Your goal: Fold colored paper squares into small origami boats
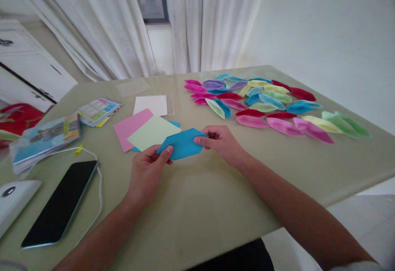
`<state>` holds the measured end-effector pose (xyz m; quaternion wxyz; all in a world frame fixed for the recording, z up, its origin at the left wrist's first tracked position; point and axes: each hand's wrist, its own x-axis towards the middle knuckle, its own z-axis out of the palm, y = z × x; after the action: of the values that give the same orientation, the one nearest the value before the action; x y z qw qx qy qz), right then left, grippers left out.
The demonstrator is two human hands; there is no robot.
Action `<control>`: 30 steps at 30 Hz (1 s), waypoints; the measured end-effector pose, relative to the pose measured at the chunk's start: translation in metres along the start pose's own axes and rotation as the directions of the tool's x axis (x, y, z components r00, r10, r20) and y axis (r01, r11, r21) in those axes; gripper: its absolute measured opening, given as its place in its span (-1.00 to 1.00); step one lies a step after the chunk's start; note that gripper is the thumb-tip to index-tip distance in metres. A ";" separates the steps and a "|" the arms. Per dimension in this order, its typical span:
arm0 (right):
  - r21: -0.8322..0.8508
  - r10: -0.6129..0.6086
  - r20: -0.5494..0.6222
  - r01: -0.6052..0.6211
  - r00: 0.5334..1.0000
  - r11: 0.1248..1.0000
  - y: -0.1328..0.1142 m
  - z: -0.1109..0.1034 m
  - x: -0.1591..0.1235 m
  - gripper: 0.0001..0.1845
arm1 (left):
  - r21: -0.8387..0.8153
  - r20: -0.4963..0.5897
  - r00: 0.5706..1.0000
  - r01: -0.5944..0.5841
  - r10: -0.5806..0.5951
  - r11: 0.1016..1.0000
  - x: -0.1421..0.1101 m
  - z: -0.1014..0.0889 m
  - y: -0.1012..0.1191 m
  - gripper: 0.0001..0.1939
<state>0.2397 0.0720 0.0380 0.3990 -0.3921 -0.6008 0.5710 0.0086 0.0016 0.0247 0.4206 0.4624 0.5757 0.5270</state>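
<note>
A folded blue sheet of paper, with its corners turned in, is held up between both hands above the table. My left hand pinches its left end, thumb on top. At the opposite end, my right hand grips the corner between thumb and fingers. Just behind the blue paper lie a pale green square sheet and a pink sheet, overlapping, with blue edges showing beneath. Several folded paper pieces in many colours spread over the right side of the table.
A black phone and a white cable lie at the left, beside a white device. Behind them are a plastic-covered booklet and printed cards. A white sheet rests on the table farther back.
</note>
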 end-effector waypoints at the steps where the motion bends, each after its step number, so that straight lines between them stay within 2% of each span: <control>1: 0.007 -0.003 -0.034 0.003 0.999 1.000 0.001 0.002 0.000 -0.60 | -0.013 0.003 1.000 0.008 -0.008 1.000 0.000 0.001 -0.002 -0.63; 4: 0.036 -0.021 -0.119 0.025 0.993 0.999 0.001 0.007 -0.001 -0.61 | -0.054 0.035 0.999 0.030 -0.029 0.998 0.000 0.002 -0.006 -0.58; 6: 0.083 -0.015 -0.130 0.026 0.991 0.996 0.000 0.008 -0.003 -0.61 | -0.071 0.047 0.998 0.045 -0.042 0.996 0.000 0.003 -0.007 -0.58; 10: 0.045 0.030 -0.003 -0.030 1.000 0.999 0.000 0.007 -0.005 -0.63 | -0.083 0.042 0.997 0.070 -0.066 0.994 0.000 0.003 -0.004 -0.56; 13: -0.041 0.012 -0.049 -0.014 0.999 0.999 0.002 0.006 -0.005 -0.62 | -0.070 0.067 0.994 0.086 -0.081 0.994 0.001 0.003 0.000 -0.51; 15: -0.022 0.011 -0.069 -0.013 0.998 1.000 0.004 0.007 -0.005 -0.62 | -0.063 0.064 0.995 0.086 -0.082 0.994 0.000 0.003 0.003 -0.52; 18: 0.052 0.043 0.017 -0.044 0.999 0.998 0.006 0.009 -0.004 -0.66 | -0.060 0.026 0.997 0.072 -0.070 0.996 0.000 0.004 0.005 -0.53; 20: 0.059 0.042 0.033 -0.043 0.999 0.997 0.006 0.010 -0.004 -0.67 | -0.063 0.014 0.998 0.064 -0.064 0.996 0.000 0.004 0.004 -0.51; 24: 0.039 0.004 -0.059 -0.002 0.998 0.999 0.005 0.011 -0.004 -0.66 | -0.077 0.012 0.999 0.053 -0.053 0.996 0.000 0.005 -0.002 -0.47; 30: 0.012 -0.015 -0.110 0.016 0.994 1.000 0.007 0.013 -0.003 -0.55 | -0.088 -0.002 0.999 0.037 -0.038 0.995 -0.001 0.006 -0.004 -0.44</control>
<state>0.2289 0.0642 0.0307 0.4384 -0.4157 -0.5773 0.5493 0.0141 0.0019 0.0201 0.4492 0.4316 0.5614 0.5447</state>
